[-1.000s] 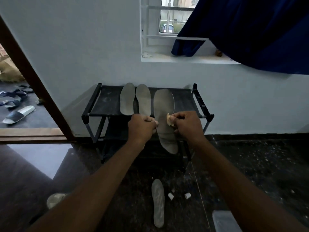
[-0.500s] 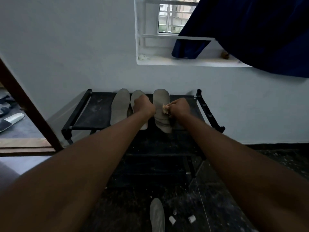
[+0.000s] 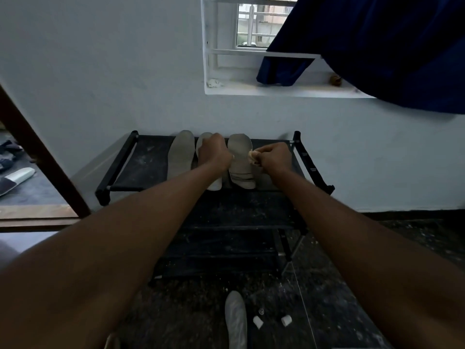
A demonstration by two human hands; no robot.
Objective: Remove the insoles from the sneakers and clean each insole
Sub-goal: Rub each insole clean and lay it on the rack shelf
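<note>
The insole [image 3: 240, 172] lies on the rack [image 3: 141, 159] top, right of middle. The left hand [image 3: 214, 153] grips its left edge; the right hand [image 3: 275, 159] pinches a cloth [image 3: 252, 156] at its right edge. Best to pin it flat and wipe lengthwise.

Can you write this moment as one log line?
left hand grips insole on rack | right hand pinches cloth at its edge | floor insole untouched

Both arms out fwd, hands far, side by side.
Left hand [image 3: 214, 153] knuckles up, fingers curled on insole [image 3: 240, 170] edge; right hand [image 3: 275, 158] just right of it, pinching pale wad [image 3: 252, 155] w/ fingertips.
</note>
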